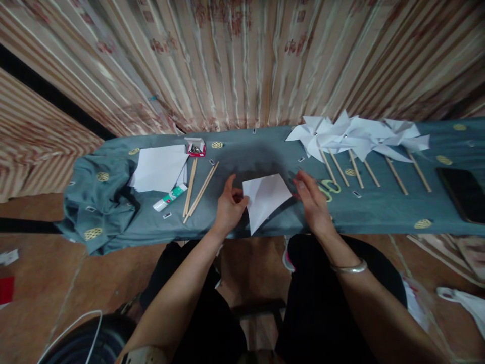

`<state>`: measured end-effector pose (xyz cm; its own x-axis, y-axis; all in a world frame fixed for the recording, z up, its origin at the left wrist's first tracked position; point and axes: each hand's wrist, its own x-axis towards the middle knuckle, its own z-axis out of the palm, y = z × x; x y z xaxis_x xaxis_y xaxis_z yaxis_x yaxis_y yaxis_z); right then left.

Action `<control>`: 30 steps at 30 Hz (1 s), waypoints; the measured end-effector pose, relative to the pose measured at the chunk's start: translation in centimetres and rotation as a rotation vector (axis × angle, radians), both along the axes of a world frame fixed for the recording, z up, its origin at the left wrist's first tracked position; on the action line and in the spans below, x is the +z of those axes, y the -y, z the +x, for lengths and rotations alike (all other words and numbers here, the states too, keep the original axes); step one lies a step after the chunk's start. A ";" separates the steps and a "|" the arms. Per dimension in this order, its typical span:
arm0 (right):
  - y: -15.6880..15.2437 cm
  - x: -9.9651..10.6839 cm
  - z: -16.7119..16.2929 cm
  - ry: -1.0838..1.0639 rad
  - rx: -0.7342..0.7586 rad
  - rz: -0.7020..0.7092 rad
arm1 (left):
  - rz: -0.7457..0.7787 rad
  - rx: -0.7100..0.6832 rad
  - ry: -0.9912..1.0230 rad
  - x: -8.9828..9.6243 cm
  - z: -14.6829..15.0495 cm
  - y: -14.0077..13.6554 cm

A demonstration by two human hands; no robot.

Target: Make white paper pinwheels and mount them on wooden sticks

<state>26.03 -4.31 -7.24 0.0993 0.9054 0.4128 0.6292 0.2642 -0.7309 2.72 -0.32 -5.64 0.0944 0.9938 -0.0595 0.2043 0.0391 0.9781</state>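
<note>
A white paper square (265,199) is tilted above the middle of the cloth-covered table, its left edge pinched between the thumb and fingers of my left hand (230,206). My right hand (312,199) is beside the paper's right corner, fingers extended and apart from the sheet. Just past that hand lie scissors with light green handles (330,188), partly hidden by the fingers. Several white paper pinwheels (348,132) on wooden sticks lie in an overlapping row at the right.
To the left are a stack of white paper (159,167), a glue stick (170,197), wooden sticks (200,192) and a small red box (196,147) of metal pins. A dark phone (463,194) rests at the far right. Behind the table (382,212) hangs a patterned curtain (242,65).
</note>
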 end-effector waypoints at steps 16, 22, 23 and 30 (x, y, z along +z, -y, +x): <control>5.8 4.2 -7.6 0.634 0.344 0.064 | 0.274 -0.068 -0.205 0.0 -3.3 1.5; 3.7 3.0 -4.8 0.674 0.185 0.109 | 0.468 -0.092 -0.431 0.3 -5.0 1.7; 3.5 2.8 -4.4 0.662 0.196 0.128 | 0.555 -0.103 -0.510 0.5 -5.1 1.8; 3.5 2.5 -4.0 0.549 0.292 0.159 | 0.732 -0.310 -0.826 1.1 -4.3 3.2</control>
